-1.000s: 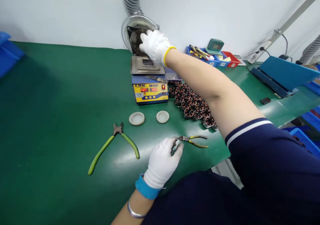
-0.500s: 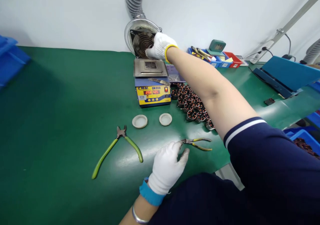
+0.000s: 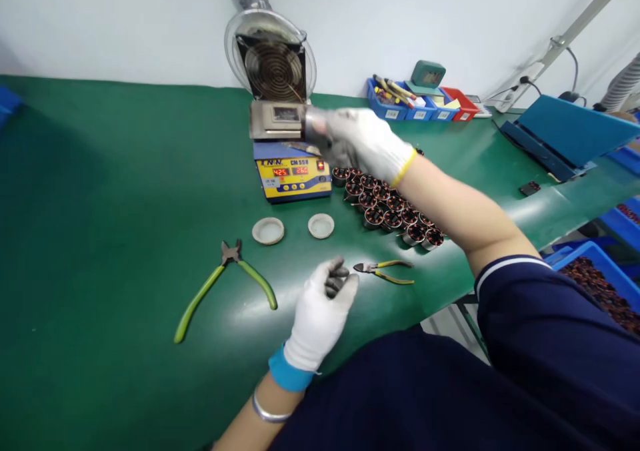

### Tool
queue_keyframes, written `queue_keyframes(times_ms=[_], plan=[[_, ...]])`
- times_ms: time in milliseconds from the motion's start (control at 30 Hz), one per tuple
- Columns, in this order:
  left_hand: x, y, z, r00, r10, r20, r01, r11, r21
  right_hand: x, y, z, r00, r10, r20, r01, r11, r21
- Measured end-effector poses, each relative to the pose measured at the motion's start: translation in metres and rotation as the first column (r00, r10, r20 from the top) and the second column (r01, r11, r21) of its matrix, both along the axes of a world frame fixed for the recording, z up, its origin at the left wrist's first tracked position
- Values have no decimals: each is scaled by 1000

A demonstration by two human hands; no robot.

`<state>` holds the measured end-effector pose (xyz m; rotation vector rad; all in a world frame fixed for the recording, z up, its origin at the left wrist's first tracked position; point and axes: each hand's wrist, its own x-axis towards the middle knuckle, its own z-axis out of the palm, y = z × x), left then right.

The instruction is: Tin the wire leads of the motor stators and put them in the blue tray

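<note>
My left hand [image 3: 320,307], in a white glove with a blue cuff, rests on the green mat [image 3: 100,237] with its fingers curled in; something small and dark shows at the fingertips. Small yellow-handled cutters [image 3: 384,271] lie just right of it. My right hand [image 3: 363,141], gloved and smeared by motion, hovers beside the metal top of a yellow and blue solder pot [image 3: 293,174], just above a cluster of copper-wound stators [image 3: 390,209]. A round fume fan [image 3: 274,64] stands behind the pot.
Green-handled pliers [image 3: 225,284] and two white lids [image 3: 268,231] [image 3: 321,225] lie left of centre. Blue and red part bins [image 3: 415,107] line the back wall. A blue device [image 3: 570,141] and a blue bin of copper parts [image 3: 603,284] sit at the right.
My right hand has come away from the fan and swung down and right to beside the solder pot. My left hand's fingers, flat on the mat before, have curled in.
</note>
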<state>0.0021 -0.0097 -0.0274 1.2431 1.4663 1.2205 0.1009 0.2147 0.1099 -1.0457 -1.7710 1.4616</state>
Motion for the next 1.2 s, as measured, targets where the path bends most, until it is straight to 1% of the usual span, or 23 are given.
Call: queue_keyframes(times_ms=[33, 67, 100, 133, 167, 233, 267, 333, 400, 467, 533, 600, 667, 733, 833, 900, 933, 967, 1000, 1033, 1067, 1133, 1200], plan=[[0, 0, 3, 990, 4, 144, 4, 998, -55, 8, -29, -14, 1000, 10, -9, -9, 1000, 8], [1, -1, 5, 965, 2, 262, 18, 997, -72, 14, -59, -29, 1000, 13, -17, -13, 1000, 18], [2, -2, 6, 938, -12, 348, 35, 998, -59, 20, -87, -43, 999, 33, -28, -32, 999, 26], [3, -3, 6, 915, -39, 401, 56, 998, -31, 26, -113, -57, 999, 7, -37, -5, 999, 37], [4, -4, 5, 899, -61, 433, 73, 997, -10, 30, -135, -70, 1000, -29, -6, 29, 997, 72], [7, -7, 1, 876, -64, 478, 80, 997, -13, 37, -167, -92, 993, -106, 58, 91, 972, 218], [9, -8, -1, 870, -41, 492, 64, 997, -30, 40, -176, -100, 989, -116, 95, 81, 947, 311], [11, -9, -5, 867, 46, 496, -9, 997, -77, 50, -184, -112, 982, -86, 171, -3, 888, 460], [12, -7, -6, 877, 175, 447, -127, 983, -136, 65, -183, -117, 951, -28, 307, -140, 847, 513], [10, -2, -4, 883, 313, 350, -253, 945, -206, 86, -181, -121, 879, -35, 476, -246, 822, 515], [8, 2, -1, 885, 397, 244, -339, 908, -248, 108, -183, -123, 759, -125, 639, -299, 804, 513], [7, 5, 1, 896, 415, 161, -369, 895, -251, 126, -189, -123, 634, -221, 741, -299, 814, 499], [6, 6, 0, 909, 406, 90, -377, 896, -234, 134, -194, -119, 523, -256, 813, -300, 837, 457], [5, 6, 0, 925, 380, 15, -368, 905, -213, 132, -198, -112, 395, -242, 886, -354, 851, 389], [6, 4, 0, 944, 324, -70, -331, 923, -194, 117, -196, -100, 187, -192, 963, -424, 869, 255], [6, 3, 0, 945, 307, -109, -323, 928, -184, 109, -191, -95, 109, -143, 984, -397, 901, 175], [6, 2, 0, 944, 306, -125, -324, 930, -173, 107, -189, -94, 96, -118, 988, -369, 918, 146], [6, 2, -1, 942, 306, -140, -327, 932, -158, 108, -187, -93, 103, -102, 989, -334, 934, 131], [6, 2, -1, 939, 307, -155, -329, 934, -140, 111, -185, -93, 132, -96, 987, -293, 947, 131], [6, 1, -2, 936, 306, -171, -329, 937, -122, 117, -184, -93, 189, -94, 977, -255, 957, 141], [5, 1, -4, 934, 303, -188, -325, 940, -102, 123, -183, -93, 272, -90, 958, -222, 963, 153], [5, 0, -5, 929, 288, -231, -309, 949, -62, 139, -184, -92, 472, -62, 879, -172, 972, 161], [5, -2, -7, 927, 258, -273, -275, 961, -25, 152, -186, -92, 655, 10, 755, -197, 968, 157]])
